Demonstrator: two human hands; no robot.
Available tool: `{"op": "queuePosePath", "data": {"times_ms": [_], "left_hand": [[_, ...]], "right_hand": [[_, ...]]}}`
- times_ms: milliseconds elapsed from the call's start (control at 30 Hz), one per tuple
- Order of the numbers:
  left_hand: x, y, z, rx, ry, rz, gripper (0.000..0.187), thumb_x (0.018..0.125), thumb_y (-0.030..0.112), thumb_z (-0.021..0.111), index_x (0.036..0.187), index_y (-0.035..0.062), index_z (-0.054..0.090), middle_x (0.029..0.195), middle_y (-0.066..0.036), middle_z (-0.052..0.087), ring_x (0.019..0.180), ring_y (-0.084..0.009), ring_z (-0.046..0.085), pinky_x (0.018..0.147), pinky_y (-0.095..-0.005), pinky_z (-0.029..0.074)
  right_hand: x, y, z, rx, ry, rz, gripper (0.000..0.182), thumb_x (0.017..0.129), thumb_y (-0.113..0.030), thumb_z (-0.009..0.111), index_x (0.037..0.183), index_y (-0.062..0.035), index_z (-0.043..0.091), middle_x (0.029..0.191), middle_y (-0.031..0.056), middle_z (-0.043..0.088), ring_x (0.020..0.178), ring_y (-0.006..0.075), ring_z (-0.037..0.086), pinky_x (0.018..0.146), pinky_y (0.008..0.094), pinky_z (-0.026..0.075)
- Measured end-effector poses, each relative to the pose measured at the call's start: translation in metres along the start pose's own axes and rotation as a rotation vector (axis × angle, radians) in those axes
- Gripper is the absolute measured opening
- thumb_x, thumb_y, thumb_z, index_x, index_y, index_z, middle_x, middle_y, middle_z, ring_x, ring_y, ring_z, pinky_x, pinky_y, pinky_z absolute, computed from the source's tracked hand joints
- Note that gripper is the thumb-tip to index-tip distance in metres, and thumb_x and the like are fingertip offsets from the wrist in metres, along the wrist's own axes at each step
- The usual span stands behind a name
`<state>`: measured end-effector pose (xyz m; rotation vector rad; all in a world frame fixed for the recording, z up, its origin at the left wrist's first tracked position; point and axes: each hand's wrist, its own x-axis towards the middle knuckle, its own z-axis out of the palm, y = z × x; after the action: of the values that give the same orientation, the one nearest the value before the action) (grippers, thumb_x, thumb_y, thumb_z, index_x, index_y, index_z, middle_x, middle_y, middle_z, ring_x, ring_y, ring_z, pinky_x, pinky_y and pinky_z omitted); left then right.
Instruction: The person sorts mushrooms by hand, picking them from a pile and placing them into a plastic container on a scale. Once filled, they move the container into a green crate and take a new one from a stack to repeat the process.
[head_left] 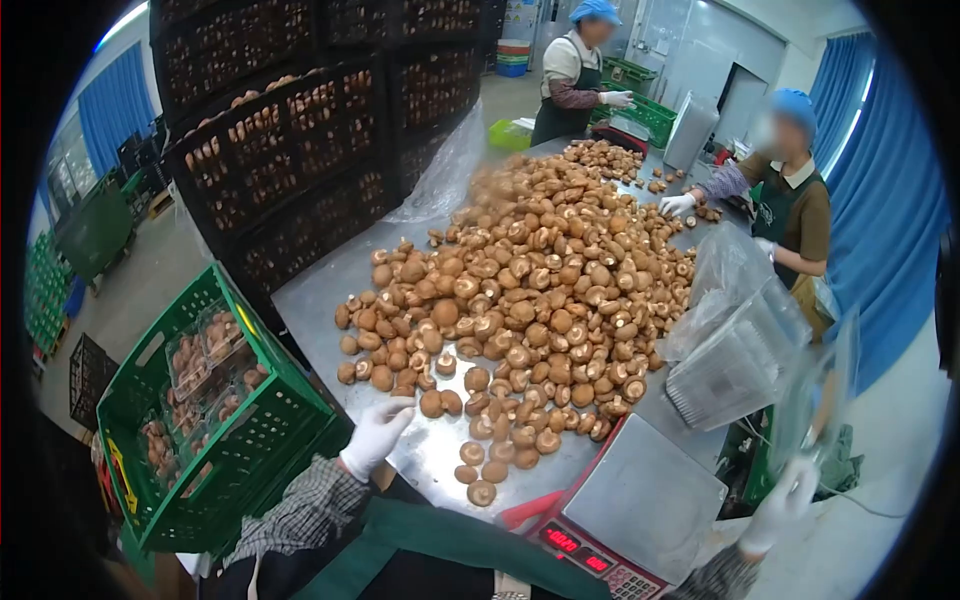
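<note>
My left hand point(377, 436), in a white glove, is at the near table edge beside the brown mushrooms point(545, 290). Its fingers reach toward the closest caps, and no object shows in it. On the far right my gloved right hand point(785, 508) is raised and grips a clear plastic box point(822, 385), blurred by motion. Between my hands stands a scale point(645, 500) with a bare metal plate and lit red digits. The mushrooms lie in a large heap on the metal table, a few loose ones near its front.
A green crate point(285, 415) with packed mushroom boxes stands at left. Black crates point(285, 150) of mushrooms are stacked behind. Stacked clear boxes point(740, 350) lie right of the heap. Two co-workers, one at the back point(570, 85) and one at right point(795, 210), stand at the table.
</note>
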<state>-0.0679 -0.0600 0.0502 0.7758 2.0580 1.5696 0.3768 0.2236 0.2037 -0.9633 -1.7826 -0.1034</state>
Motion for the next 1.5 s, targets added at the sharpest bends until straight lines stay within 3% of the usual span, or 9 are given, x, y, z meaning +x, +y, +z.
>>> {"op": "queuePosePath", "data": {"times_ms": [100,267,500,600,967,1100,1133,1300,1500], "left_hand": [[0.017,-0.017,0.008,0.016,-0.111,0.060,0.024,0.086,0.014,0.060,0.104,-0.0019,0.063,0.099,-0.010,0.065,0.092,-0.0155,0.061,0.081,-0.0270,0.048],[0.039,-0.027,0.019,0.132,-0.273,0.175,0.027,0.085,0.018,0.062,0.104,-0.0013,0.063,0.104,-0.014,0.063,0.096,-0.0236,0.061,0.084,-0.0299,0.048],[0.036,-0.048,0.012,0.031,-0.415,0.034,0.025,0.087,0.013,0.059,0.106,-0.0031,0.062,0.103,-0.010,0.063,0.095,-0.0177,0.060,0.083,-0.0273,0.048],[0.029,-0.067,0.001,-0.077,-0.471,-0.110,0.023,0.088,0.011,0.057,0.106,-0.0038,0.061,0.098,-0.007,0.064,0.090,-0.0119,0.059,0.079,-0.0247,0.048],[0.007,-0.090,-0.025,-0.172,-0.488,-0.166,0.020,0.090,0.010,0.058,0.105,-0.0025,0.063,0.097,-0.005,0.064,0.087,-0.0097,0.058,0.079,-0.0226,0.047],[0.015,-0.080,-0.025,-0.239,-0.494,-0.188,0.022,0.091,0.009,0.056,0.107,-0.0034,0.062,0.097,-0.006,0.064,0.090,-0.0109,0.058,0.082,-0.0240,0.047],[0.018,-0.081,-0.022,-0.282,-0.508,-0.205,0.022,0.091,0.010,0.055,0.107,-0.0036,0.062,0.098,-0.006,0.064,0.091,-0.0111,0.058,0.082,-0.0244,0.047],[0.024,-0.072,-0.005,-0.429,-0.644,-0.226,0.025,0.093,0.012,0.053,0.111,-0.0036,0.060,0.101,-0.007,0.064,0.094,-0.0128,0.058,0.086,-0.0258,0.046],[0.035,-0.035,0.001,-0.753,-0.811,-0.401,0.045,0.096,0.027,0.049,0.132,0.0014,0.042,0.123,-0.010,0.053,0.103,-0.0176,0.056,0.090,-0.0313,0.047]], "right_hand": [[-0.087,-0.013,-0.003,-0.129,0.017,-0.173,0.007,0.089,-0.004,0.055,0.092,0.0013,0.058,0.085,0.0088,0.056,0.079,0.0235,0.053,0.073,0.0322,0.044],[-0.189,-0.057,-0.002,-0.291,-0.387,0.139,0.012,0.078,-0.002,0.062,0.090,-0.0011,0.060,0.093,0.0145,0.059,0.093,0.0330,0.055,0.088,0.0427,0.042],[-0.167,-0.170,0.042,-0.053,-0.373,0.208,0.026,0.073,-0.003,0.067,0.098,-0.0012,0.061,0.101,0.0159,0.061,0.096,0.0335,0.056,0.088,0.0421,0.042],[-0.177,-0.195,0.098,0.157,-0.632,0.061,0.025,0.074,-0.006,0.066,0.099,-0.0024,0.062,0.101,0.0149,0.062,0.094,0.0327,0.058,0.084,0.0400,0.045],[-0.198,-0.207,0.263,-0.330,-0.875,-0.049,0.030,0.074,-0.032,0.065,0.088,-0.0050,0.065,0.095,0.0132,0.056,0.094,0.0314,0.052,0.081,0.0418,0.043],[-0.204,-0.181,0.258,0.145,-0.622,0.373,0.028,0.073,-0.028,0.067,0.083,-0.0017,0.067,0.093,0.0155,0.057,0.090,0.0290,0.054,0.079,0.0384,0.045],[-0.205,-0.174,0.254,0.254,-0.567,0.418,0.021,0.080,-0.018,0.065,0.090,-0.0002,0.066,0.088,0.0093,0.060,0.076,0.0186,0.060,0.070,0.0254,0.047],[-0.166,-0.229,0.211,0.967,-0.831,1.285,0.036,0.087,-0.031,0.056,0.103,0.0009,0.060,0.095,0.0097,0.060,0.080,0.0196,0.060,0.068,0.0315,0.050],[-0.170,-0.259,0.202,0.942,-0.886,1.118,0.028,0.089,-0.022,0.053,0.103,0.0014,0.059,0.099,0.0087,0.060,0.083,0.0169,0.060,0.070,0.0304,0.051]]}}
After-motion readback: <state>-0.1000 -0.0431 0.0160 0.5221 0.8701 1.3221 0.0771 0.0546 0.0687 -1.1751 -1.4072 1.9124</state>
